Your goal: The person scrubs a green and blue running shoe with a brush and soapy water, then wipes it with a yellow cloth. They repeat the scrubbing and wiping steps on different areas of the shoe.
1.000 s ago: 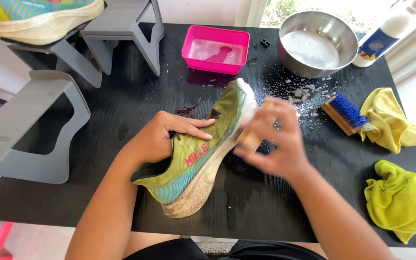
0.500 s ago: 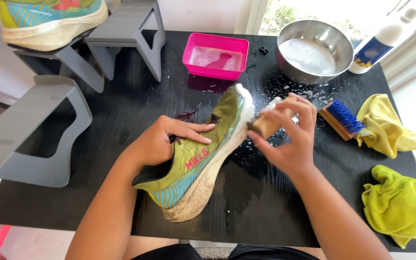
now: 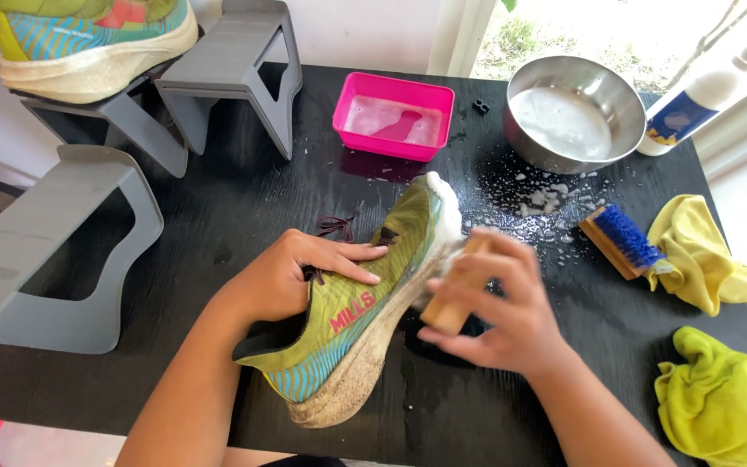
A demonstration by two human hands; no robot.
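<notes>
A green running shoe with blue stripes and a dirty pale sole lies tilted on its side on the black table, its toe covered in foam. My left hand presses on the shoe's upper near the laces and steadies it. My right hand grips a wooden-handled brush held against the sole edge near the toe.
A pink tray of soapy water and a steel bowl of suds stand at the back, with a white bottle to the right. A blue-bristled brush and two yellow cloths lie right. Grey stands fill the left; one holds the other shoe.
My right hand with the brush has moved back down along the sole from the toe, a scrubbing stroke. My left hand stays on the shoe.
</notes>
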